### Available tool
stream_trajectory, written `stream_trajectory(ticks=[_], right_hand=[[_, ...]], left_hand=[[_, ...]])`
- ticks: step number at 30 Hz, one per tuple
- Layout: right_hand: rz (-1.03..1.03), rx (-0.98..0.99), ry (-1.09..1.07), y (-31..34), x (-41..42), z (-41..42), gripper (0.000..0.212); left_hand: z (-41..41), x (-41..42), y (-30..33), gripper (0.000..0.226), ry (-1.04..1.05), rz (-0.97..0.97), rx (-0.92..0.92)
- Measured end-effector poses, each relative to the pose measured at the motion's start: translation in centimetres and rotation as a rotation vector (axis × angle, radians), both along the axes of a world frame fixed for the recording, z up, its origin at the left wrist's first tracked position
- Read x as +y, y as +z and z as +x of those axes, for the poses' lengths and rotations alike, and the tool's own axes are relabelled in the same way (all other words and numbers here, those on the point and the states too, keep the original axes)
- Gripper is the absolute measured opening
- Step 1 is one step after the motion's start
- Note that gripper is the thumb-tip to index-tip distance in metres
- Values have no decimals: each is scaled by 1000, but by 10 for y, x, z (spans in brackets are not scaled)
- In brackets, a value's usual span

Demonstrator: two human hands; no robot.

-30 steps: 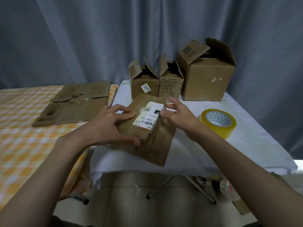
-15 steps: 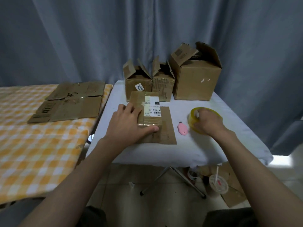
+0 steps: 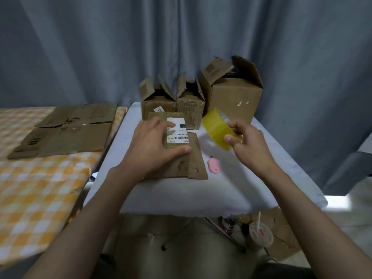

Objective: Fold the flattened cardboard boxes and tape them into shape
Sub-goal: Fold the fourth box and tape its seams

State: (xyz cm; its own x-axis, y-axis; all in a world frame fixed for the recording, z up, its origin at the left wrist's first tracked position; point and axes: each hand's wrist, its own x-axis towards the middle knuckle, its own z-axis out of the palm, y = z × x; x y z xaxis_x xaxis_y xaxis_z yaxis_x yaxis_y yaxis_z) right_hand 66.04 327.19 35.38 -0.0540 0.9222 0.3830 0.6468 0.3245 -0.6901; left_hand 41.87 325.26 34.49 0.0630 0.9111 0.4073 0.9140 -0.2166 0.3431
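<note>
on the white table (image 3: 261, 178) my left hand (image 3: 150, 147) presses the folded box (image 3: 182, 158) flat with straight fingers so it holds shape, my right hand (image 3: 246, 144) clamped on the tape roll (image 3: 217, 127).

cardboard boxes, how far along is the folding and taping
Done: three boxes stand formed at the back of the white table, top flaps open. In hand: the left hand presses a labelled flat box down while the right hand grips the yellow tape roll; a pink cutter lies beside it. Left: this box, plus the flattened cardboard on the checked table.
</note>
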Motion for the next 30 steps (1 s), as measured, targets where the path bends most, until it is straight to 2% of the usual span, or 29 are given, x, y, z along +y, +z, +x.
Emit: stream_trajectory(ticks=[3, 5, 13, 20, 25, 28, 30], right_hand=[[52, 5, 87, 0, -9, -6, 27], [66, -18, 119, -1, -13, -10, 28], [-21, -99, 152, -6, -16, -23, 31], [13, -101, 176, -1, -26, -24, 29], [74, -180, 223, 2, -31, -20, 20], [84, -137, 235, 7, -32, -17, 8], [84, -76, 236, 12, -32, -15, 15]], left_hand=[[10, 1, 8, 43, -112, 110, -233], [19, 1, 11, 35, -134, 160, -339], [39, -5, 8, 30, -134, 252, -440], [44, -20, 9, 18, -109, 317, -480], [46, -22, 13, 4, 4, 233, -652], [47, -19, 14, 4, 25, 146, -655], [45, -18, 18, 8, 34, 108, -687]])
